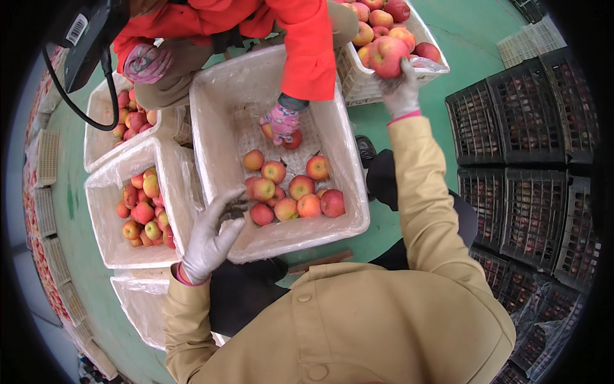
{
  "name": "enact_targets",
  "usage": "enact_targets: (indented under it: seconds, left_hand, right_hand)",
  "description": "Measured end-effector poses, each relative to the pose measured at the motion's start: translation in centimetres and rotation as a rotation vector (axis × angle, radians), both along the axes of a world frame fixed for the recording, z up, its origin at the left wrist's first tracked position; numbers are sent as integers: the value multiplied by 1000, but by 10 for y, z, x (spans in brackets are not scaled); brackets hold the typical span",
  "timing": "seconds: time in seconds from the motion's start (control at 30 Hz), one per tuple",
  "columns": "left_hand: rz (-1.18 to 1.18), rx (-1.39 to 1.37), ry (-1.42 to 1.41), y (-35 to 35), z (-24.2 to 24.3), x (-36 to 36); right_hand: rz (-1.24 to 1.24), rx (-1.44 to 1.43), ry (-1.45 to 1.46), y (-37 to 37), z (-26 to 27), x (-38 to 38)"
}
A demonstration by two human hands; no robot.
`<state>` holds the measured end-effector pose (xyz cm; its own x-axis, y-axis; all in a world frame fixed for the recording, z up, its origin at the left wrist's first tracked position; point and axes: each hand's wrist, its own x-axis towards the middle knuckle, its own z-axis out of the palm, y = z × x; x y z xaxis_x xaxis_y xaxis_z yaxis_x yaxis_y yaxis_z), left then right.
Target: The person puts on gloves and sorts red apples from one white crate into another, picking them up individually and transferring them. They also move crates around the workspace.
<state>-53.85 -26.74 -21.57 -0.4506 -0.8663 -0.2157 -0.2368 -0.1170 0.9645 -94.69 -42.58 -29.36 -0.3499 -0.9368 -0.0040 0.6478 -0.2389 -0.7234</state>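
Note:
My right hand (401, 91), in a pale work glove, grips a large red apple (387, 56) over the near edge of a full white crate (369, 86) at the upper right. Apart from its fellow, my left hand (214, 235) is gloved too, fingers spread, with nothing in it. It hovers by the left near rim of the big plastic-lined white crate (292, 245) before me. Several red and yellow apples (301, 187) lie on that crate's bottom, mostly towards my side. A co-worker's hand (283, 122) in a pink patterned glove reaches among them and touches apples near the middle.
Opposite me sits a co-worker in a red jacket (307, 48). Lined white crates with apples (139, 264) stand on the left, and another white crate (148, 307) is below them. Black crates (527, 115) of fruit are stacked at right. A dark device with a cable (91, 43) intrudes upper left.

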Motion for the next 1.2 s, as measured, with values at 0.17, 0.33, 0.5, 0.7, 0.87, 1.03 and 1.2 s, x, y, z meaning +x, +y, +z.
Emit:
enact_targets:
  seconds: [0.17, 0.33, 0.5, 0.7, 0.87, 1.03, 1.2]
  left_hand:
    - [-47, -12, -95, 2, -5, -15]
    - [-80, -109, -269, -5, -16, -12]
    - [-53, -103, -162, -6, -26, -3]
    - [97, -259, -199, -14, -20, 13]
    - [219, -280, -184, -21, -24, 29]
    - [178, -325, -269, -24, -31, 37]
    - [175, -260, -312, -28, -38, 50]
  right_hand:
    - [-288, 305, 492, -75, -28, -66]
    - [-284, 493, 895, -118, -57, -107]
    - [-281, 19, 1278, -65, -33, -23]
    - [931, -347, 1355, 83, -38, 130]
    - [1222, 59, 1592, 91, -110, 216]
    - [1179, 49, 1727, 108, -169, 268]
    - [1214, 174, 1227, 89, -173, 253]
